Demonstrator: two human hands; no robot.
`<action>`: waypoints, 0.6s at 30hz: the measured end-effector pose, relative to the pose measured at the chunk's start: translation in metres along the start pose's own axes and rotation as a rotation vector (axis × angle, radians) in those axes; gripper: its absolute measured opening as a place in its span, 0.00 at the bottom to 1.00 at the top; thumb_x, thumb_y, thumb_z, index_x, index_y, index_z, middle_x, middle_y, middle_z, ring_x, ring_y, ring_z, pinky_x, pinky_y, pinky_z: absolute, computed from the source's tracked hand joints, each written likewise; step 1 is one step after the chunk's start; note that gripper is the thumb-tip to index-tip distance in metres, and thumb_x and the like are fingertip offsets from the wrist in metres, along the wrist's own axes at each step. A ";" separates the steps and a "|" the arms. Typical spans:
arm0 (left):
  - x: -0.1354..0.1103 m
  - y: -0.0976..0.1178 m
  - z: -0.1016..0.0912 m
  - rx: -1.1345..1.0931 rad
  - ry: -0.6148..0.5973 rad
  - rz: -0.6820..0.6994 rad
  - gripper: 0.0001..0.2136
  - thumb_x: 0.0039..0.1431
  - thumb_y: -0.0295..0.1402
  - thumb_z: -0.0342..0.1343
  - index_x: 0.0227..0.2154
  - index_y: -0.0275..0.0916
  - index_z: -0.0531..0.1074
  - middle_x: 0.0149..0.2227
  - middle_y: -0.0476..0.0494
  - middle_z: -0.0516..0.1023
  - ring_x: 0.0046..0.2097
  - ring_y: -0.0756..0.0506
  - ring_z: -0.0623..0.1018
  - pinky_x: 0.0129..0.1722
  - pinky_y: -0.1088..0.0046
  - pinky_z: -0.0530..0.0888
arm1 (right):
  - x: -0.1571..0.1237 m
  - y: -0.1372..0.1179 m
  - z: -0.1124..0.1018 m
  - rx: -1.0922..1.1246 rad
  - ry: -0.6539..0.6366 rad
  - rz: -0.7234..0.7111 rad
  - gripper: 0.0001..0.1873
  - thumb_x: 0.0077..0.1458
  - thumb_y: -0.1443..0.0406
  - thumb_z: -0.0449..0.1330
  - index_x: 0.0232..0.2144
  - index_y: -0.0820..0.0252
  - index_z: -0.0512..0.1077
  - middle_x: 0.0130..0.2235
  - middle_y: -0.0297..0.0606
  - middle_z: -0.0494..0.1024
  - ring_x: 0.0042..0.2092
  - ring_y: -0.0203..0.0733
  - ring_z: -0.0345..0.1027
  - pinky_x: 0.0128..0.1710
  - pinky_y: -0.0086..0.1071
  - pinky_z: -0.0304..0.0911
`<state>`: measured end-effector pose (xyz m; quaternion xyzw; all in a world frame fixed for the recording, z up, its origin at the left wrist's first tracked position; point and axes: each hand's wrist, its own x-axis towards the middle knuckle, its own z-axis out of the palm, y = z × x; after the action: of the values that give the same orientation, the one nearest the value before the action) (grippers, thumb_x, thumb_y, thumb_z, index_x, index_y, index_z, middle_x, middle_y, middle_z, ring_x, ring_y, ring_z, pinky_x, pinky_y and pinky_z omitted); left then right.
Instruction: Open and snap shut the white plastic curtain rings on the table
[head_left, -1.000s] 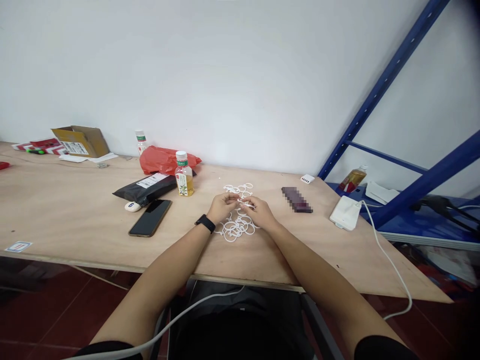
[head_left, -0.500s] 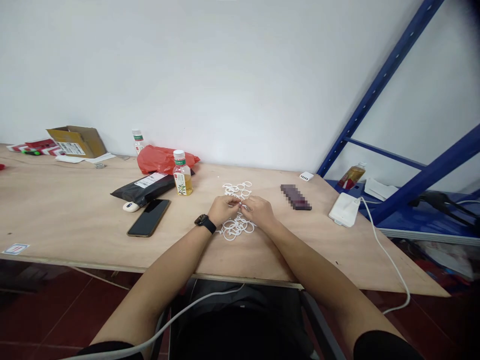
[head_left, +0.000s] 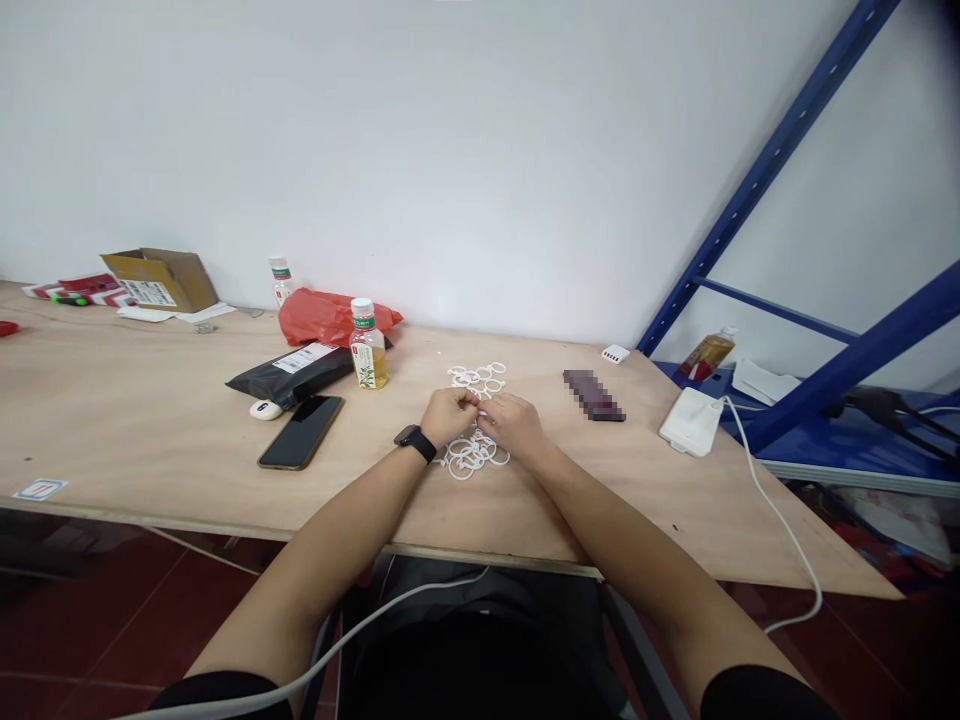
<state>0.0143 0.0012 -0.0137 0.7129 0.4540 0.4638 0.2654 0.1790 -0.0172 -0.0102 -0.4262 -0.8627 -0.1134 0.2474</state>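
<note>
My left hand (head_left: 448, 414) and my right hand (head_left: 511, 424) meet fingertip to fingertip over a pile of white plastic rings (head_left: 474, 457) on the plywood table (head_left: 150, 430). Both hands are closed in a pinch on a small white ring held between them; the ring itself is mostly hidden by the fingers. A second cluster of white rings (head_left: 478, 376) lies just beyond the hands. A black watch (head_left: 415, 441) sits on my left wrist.
Left of the hands lie a black phone (head_left: 301, 431), a yellow drink bottle (head_left: 367, 345), a black parcel (head_left: 295, 371), a red bag (head_left: 330, 316) and a cardboard box (head_left: 160, 279). A white charger (head_left: 691, 422) with cable and blue shelving (head_left: 810, 350) are on the right.
The two hands have drawn closer together and shifted slightly toward me over the ring pile. Nothing else on the table has moved.
</note>
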 end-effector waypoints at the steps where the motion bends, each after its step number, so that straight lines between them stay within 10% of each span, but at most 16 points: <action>1: 0.001 -0.001 0.001 -0.003 0.006 0.001 0.09 0.45 0.21 0.52 0.26 0.35 0.77 0.25 0.48 0.79 0.29 0.49 0.77 0.31 0.76 0.72 | 0.000 0.000 0.001 0.015 0.000 0.005 0.10 0.59 0.66 0.52 0.35 0.57 0.74 0.34 0.42 0.78 0.39 0.45 0.68 0.42 0.35 0.58; 13: -0.003 -0.005 -0.003 0.137 -0.201 0.044 0.07 0.49 0.26 0.54 0.24 0.36 0.77 0.27 0.47 0.78 0.29 0.49 0.74 0.31 0.75 0.70 | 0.000 0.012 -0.001 0.642 0.253 0.567 0.13 0.49 0.60 0.60 0.38 0.57 0.67 0.32 0.34 0.76 0.30 0.38 0.68 0.32 0.31 0.63; 18: -0.003 -0.002 -0.005 0.178 -0.015 0.180 0.12 0.52 0.29 0.58 0.40 0.38 0.78 0.39 0.42 0.77 0.36 0.47 0.74 0.40 0.71 0.72 | -0.001 0.016 0.004 0.865 0.206 0.529 0.12 0.52 0.59 0.59 0.38 0.58 0.70 0.34 0.36 0.77 0.33 0.38 0.69 0.32 0.30 0.65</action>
<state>0.0087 -0.0004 -0.0145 0.7749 0.4258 0.4383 0.1617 0.1906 -0.0066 -0.0147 -0.4751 -0.6647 0.2788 0.5047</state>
